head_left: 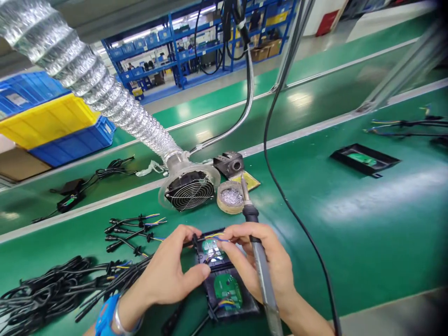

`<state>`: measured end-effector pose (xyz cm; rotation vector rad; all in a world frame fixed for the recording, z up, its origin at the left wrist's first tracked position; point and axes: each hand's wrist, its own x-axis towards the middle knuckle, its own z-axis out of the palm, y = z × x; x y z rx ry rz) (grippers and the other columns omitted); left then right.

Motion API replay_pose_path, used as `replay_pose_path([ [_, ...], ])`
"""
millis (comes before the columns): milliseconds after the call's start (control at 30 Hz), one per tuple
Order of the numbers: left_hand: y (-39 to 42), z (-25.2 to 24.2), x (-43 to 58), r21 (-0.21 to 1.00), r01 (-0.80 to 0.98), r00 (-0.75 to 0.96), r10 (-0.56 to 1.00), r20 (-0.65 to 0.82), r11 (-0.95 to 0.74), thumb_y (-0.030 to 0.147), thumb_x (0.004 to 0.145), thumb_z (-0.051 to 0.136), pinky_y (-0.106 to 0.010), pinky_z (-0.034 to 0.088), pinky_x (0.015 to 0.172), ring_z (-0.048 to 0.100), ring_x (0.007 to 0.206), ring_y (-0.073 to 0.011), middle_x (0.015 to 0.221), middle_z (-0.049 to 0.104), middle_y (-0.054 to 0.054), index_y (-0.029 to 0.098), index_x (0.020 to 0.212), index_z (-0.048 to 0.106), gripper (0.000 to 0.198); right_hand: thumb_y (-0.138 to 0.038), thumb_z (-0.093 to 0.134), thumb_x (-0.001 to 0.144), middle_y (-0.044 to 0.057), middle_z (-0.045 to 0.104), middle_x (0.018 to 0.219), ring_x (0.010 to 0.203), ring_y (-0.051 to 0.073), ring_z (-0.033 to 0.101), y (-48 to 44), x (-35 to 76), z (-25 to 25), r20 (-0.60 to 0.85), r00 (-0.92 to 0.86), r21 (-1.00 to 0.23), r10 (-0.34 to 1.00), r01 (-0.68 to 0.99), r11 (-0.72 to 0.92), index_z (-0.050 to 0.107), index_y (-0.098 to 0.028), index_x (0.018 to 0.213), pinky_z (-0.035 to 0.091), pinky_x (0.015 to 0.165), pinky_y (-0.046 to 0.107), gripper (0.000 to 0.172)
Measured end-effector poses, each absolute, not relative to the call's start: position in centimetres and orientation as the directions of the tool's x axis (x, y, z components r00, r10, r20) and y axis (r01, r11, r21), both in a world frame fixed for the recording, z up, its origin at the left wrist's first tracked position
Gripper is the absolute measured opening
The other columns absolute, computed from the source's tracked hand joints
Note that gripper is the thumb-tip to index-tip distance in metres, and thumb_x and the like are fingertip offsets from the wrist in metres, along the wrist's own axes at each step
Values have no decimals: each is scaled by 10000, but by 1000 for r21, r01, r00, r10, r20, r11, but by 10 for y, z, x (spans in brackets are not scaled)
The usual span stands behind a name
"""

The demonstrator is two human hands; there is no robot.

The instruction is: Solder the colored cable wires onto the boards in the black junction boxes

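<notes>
My left hand grips the left side of a black plastic case, its thumb resting on the edge and its fingers near a cable's black strain relief. A soldering iron lies across my right hand, tip pointing up and away. The same hand's thumb and index finger pinch thin yellow and blue wires above a green circuit board in that case. Nearer to me is a second case with a larger green circuit board and coloured wires on it.
Beyond my hands stand a solder wire roll, an iron holder and a fan-fitted fume duct. Black cables pile at left, short cable ends above them. Another black case lies at right. A hanging cord crosses the bench.
</notes>
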<state>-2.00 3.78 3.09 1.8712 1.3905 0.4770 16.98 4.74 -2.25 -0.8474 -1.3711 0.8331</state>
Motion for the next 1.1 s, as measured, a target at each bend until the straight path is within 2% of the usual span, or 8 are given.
replay_pose_path([
  [100,45,29,-11,799,590,295,952,-75,-120,332,845,612,-339,450,939,545,1093,-196,1252,529,-75,230,1199,427,412,-86,625,835,-20,657,883,793,97,665,49,170,-20,493,17,-870,870,-13,494,518,-262,1056,570,719,202,302],
  [200,51,26,-6,846,521,378,919,-108,-115,361,932,510,-282,475,789,588,859,-151,972,641,-38,206,1051,570,205,-73,632,826,-17,664,895,784,94,667,50,171,-21,505,7,-863,863,5,505,524,-256,1055,566,716,199,312],
  [367,58,20,-4,949,208,457,834,-310,238,545,873,561,-215,471,545,541,623,-109,735,608,-33,131,891,625,419,-83,647,819,-10,670,888,775,100,667,53,173,-21,467,55,-884,883,51,464,535,-246,1052,561,727,214,305],
  [533,57,14,-8,945,103,471,821,-322,311,566,857,584,-196,455,527,513,550,-84,634,567,1,126,893,609,442,-84,525,887,-3,692,874,757,123,690,53,174,-16,450,-29,-879,893,-190,437,477,-261,1128,595,695,256,303],
  [733,54,9,-10,943,48,556,775,-300,330,566,892,528,-222,416,559,466,513,-88,536,481,31,127,869,616,448,-76,653,810,-8,681,933,787,112,680,57,170,-25,469,29,-881,883,-49,470,543,-263,1046,585,719,233,321],
  [900,53,17,-5,947,107,569,762,-307,302,604,842,565,-232,357,574,395,540,-87,578,449,43,145,829,570,459,-83,645,810,-34,652,847,689,82,652,58,169,-17,529,-26,-846,848,55,530,537,-245,994,559,645,185,268],
  [1000,49,22,1,933,345,380,894,-236,99,506,828,626,-228,263,539,333,568,-81,639,442,52,167,804,535,352,-93,625,817,-45,637,795,621,56,611,57,170,-9,531,-77,-824,844,185,536,522,-226,975,529,607,150,230],
  [1100,48,22,4,844,536,203,970,-137,7,401,918,514,-240,301,573,396,591,-98,623,480,46,180,802,575,257,-111,593,840,-49,616,738,575,62,576,55,170,-6,533,-89,-799,841,275,535,504,-222,939,506,561,162,173],
])
